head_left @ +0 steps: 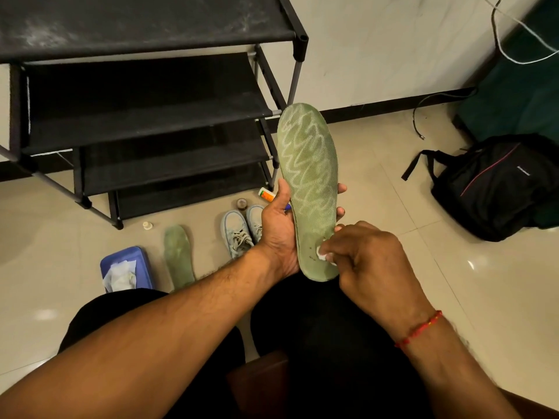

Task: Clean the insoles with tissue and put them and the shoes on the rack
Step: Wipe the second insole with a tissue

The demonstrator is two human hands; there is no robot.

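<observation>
- Near the black rack (145, 122), left hand (279, 231) grips a green insole (308, 176) upright
- Right hand (366, 255) pinches tissue (323, 254) against its heel
- Second insole (178, 255) and shoes (242, 229) lie on the floor

At rear left: rack (145, 116). On floor before its right end: shoes (239, 234); just left of them, second insole (178, 255); further left, tissue container (127, 267). Above, right of shoes: held insole (308, 176), tissue (322, 254) against its lower end. Far right: backpack (490, 186).
</observation>
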